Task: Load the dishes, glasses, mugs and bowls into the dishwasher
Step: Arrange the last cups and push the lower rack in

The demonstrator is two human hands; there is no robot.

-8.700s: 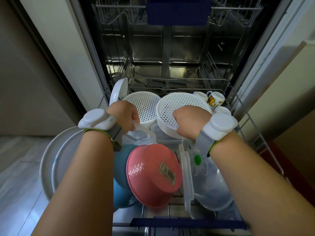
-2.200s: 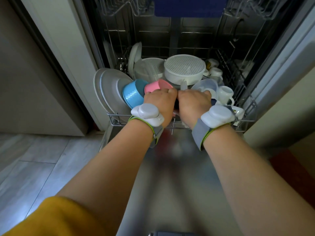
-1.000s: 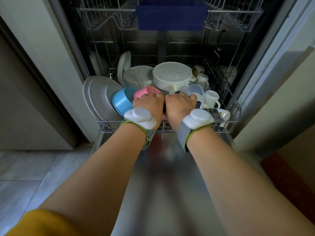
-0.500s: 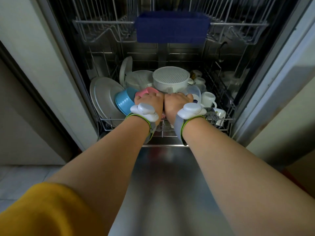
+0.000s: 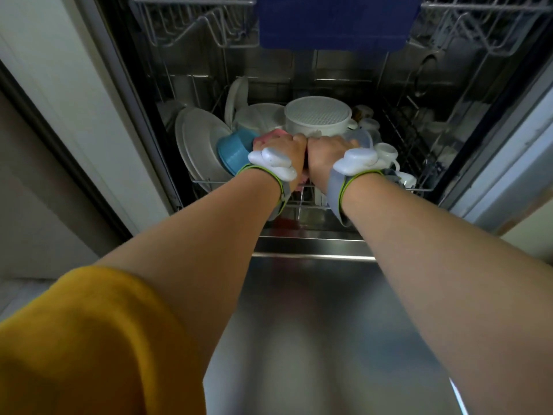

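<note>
The lower rack (image 5: 424,189) sits inside the dishwasher, loaded. Large white plates (image 5: 199,145) stand at its left, with a blue bowl (image 5: 233,151) and a pink bowl (image 5: 269,134) beside them. A white perforated container (image 5: 317,115) lies behind, a clear plastic container (image 5: 362,137) and white mugs (image 5: 387,152) to the right. My left hand (image 5: 285,152) and my right hand (image 5: 324,157) are side by side at the middle of the rack's front edge, fingers curled over it and hidden beyond the knuckles.
The open dishwasher door (image 5: 329,324) lies flat under my forearms. Above the lower rack hangs the upper rack (image 5: 194,28), with a blue handle (image 5: 332,22) on its front. A pale cabinet side (image 5: 59,85) flanks the left, another panel (image 5: 514,163) the right.
The loaded lower rack has slid back from over the door into the dishwasher, with both hands staying on its front edge and my arms stretching forward.
</note>
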